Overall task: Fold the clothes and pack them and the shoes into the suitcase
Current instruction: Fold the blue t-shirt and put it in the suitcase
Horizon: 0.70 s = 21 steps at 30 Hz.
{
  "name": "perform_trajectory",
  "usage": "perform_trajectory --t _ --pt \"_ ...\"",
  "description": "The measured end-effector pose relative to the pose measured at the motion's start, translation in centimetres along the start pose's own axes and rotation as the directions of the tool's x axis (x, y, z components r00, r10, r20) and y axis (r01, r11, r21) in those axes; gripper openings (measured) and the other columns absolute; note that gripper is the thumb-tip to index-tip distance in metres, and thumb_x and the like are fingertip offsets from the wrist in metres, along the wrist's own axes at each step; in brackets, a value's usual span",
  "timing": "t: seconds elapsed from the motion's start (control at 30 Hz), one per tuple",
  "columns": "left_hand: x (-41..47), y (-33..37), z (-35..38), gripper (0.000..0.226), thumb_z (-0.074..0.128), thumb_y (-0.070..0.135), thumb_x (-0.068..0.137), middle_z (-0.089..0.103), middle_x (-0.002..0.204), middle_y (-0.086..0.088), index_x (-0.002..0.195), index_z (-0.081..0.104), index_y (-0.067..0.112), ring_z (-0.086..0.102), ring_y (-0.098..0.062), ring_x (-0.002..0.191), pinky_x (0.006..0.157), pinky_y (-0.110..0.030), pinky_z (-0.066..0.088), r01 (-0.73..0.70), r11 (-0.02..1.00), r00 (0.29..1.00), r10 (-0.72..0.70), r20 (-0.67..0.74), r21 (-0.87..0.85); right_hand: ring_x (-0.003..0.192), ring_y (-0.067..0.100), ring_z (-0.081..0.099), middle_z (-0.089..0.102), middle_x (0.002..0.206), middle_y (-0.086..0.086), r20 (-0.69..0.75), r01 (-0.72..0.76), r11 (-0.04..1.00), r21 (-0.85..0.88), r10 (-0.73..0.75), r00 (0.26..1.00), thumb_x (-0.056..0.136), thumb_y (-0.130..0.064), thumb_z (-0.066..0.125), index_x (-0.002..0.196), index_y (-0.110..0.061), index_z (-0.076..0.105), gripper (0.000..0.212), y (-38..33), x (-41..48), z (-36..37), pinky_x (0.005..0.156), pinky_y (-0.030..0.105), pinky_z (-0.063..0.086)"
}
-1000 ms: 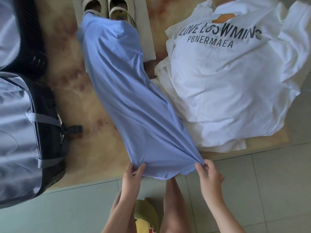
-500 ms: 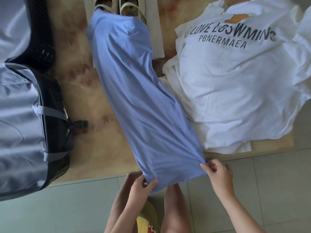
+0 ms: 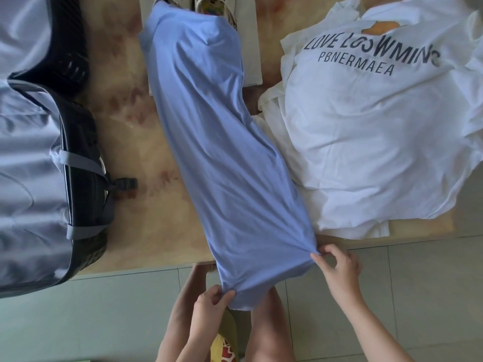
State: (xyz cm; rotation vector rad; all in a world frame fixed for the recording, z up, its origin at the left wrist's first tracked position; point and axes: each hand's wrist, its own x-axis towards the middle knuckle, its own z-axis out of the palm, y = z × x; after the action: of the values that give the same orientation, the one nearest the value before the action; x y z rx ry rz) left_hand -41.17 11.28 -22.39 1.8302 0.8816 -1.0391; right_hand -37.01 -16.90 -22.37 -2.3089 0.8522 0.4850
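On the rug (image 3: 136,126), both hands pinch the blue garment (image 3: 222,158).

Bare rug (image 3: 136,147) — between suitcase (image 3: 31,158), garment (image 3: 222,158)

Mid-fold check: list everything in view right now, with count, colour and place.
garment: one, light blue, lengthwise on the rug, far end over the shoes.
T-shirt: one, white with dark lettering, right, atop other white clothes.
shoes: two, cream, top edge.
board: one, pale grey, under the shoes.
suitcase: one, black with grey lining, open, left.
rug: one, tan.
floor: grey tiles, near side.
slipper: one, yellow, bottom centre.
left hand: pinches the garment's near left corner.
right hand: pinches its near right corner.
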Motion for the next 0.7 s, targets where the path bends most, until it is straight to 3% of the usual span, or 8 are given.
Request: perform_trajectory --t 0.1,0.23,0.3,0.4,0.47,0.53,0.63,0.7 --pt "-0.3 1.0 -0.1 0.027 0.074 0.03 0.081 0.063 0.061 -0.006 0.068 0.064 0.008 0.051 -0.011 0.058 0.059 -0.026 0.036 -0.032 0.999 0.999 0.032 0.005 -0.043 0.087 0.017 0.046 0.061 0.078 -0.009 0.078 0.018 0.983 0.183 -0.033 0.996 0.078 -0.045 0.061 0.077 -0.035 0.055 0.012 0.0 -0.6 -0.6 0.087 0.043 0.034" --pt "-1.1 3.5 -0.8 0.019 0.066 0.021 0.088 0.065 0.066 -0.004 0.074 0.066 0.009 0.056 -0.008 0.065 0.061 -0.018 0.04 -0.121 0.963 0.992 0.108 -0.065 -0.242 0.079 0.01 0.059 0.063 0.081 -0.011 0.124 -0.013 0.955 0.298 -0.026 0.992 0.072 -0.057 0.053 0.081 -0.036 0.055 0.024 -0.2 -0.9 -1.1 0.082 0.035 0.038" --pt "-1.3 4.5 -1.2 0.011 0.066 0.018 0.088 0.072 0.079 -0.004 0.084 0.069 0.008 0.065 -0.007 0.076 0.071 -0.016 0.045 -0.111 0.943 0.994 0.101 -0.05 -0.314 0.074 0.011 0.058 0.063 0.076 -0.002 0.148 -0.037 0.937 0.348 -0.016 0.989 0.073 -0.053 0.058 0.08 -0.028 0.055 0.027 -0.8 -0.6 -1.4 0.073 0.025 0.039" --pt "-1.1 4.9 -1.4 0.01 0.07 0.014 0.085 0.074 0.085 -0.005 0.091 0.067 0.007 0.069 -0.015 0.087 0.083 -0.026 0.049 -0.099 0.931 0.994 0.106 0.001 -0.352 0.072 0.014 0.055 0.06 0.079 0.018 0.24 -0.079 0.902 0.425 -0.028 0.97 0.087 -0.02 0.067 0.081 -0.011 0.056 0.015 -1.7 0.0 -1.9 0.063 0.019 0.037" --pt "-1.2 5.1 -1.7 0.019 0.074 0.019 0.082 0.074 0.085 -0.007 0.095 0.067 0.009 0.069 -0.019 0.088 0.085 -0.031 0.047 -0.086 0.926 0.995 0.1 0.02 -0.368 0.07 0.015 0.052 0.056 0.074 0.019 0.255 -0.084 0.913 0.399 -0.023 0.967 0.088 -0.009 0.065 0.082 -0.011 0.056 0.012 -1.7 0.7 -1.9 0.064 0.023 0.038" --pt "-1.4 4.9 -2.0 0.029 0.074 0.025 0.076 0.074 0.087 -0.008 0.102 0.067 0.013 0.068 -0.02 0.088 0.085 -0.031 0.047 -0.063 0.919 0.996 0.085 0.039 -0.39 0.074 0.014 0.058 0.062 0.073 0.003 0.285 -0.114 0.931 0.346 0.011 0.958 0.085 -0.012 0.069 0.085 -0.021 0.058 0.014 -1.3 1.1 -2.0 0.072 0.03 0.043" --pt "-1.8 4.5 -2.4 0.009 0.071 0.014 0.085 0.074 0.082 -0.003 0.094 0.072 0.014 0.067 -0.01 0.079 0.073 -0.016 0.047 -0.039 0.92 0.999 0.042 -0.002 -0.39 0.086 0.01 0.064 0.07 0.085 -0.011 0.391 -0.208 0.95 0.234 0.104 0.915 0.078 -0.025 0.078 0.087 -0.029 0.064 0.017 -1.0 1.4 -2.5 0.083 0.033 0.047" --pt "-2.0 4.4 -2.7 0.004 0.069 0.013 0.086 0.074 0.077 0.0 0.086 0.073 0.012 0.066 -0.004 0.072 0.064 -0.008 0.045 -0.038 0.908 0.998 0.017 -0.056 -0.418 0.069 0.01 0.057 0.062 0.064 -0.015 0.459 -0.189 0.973 0.132 0.109 0.882 0.073 -0.038 0.079 0.07 -0.025 0.064 0.02 -1.2 1.5 -3.0 0.072 0.032 0.038"
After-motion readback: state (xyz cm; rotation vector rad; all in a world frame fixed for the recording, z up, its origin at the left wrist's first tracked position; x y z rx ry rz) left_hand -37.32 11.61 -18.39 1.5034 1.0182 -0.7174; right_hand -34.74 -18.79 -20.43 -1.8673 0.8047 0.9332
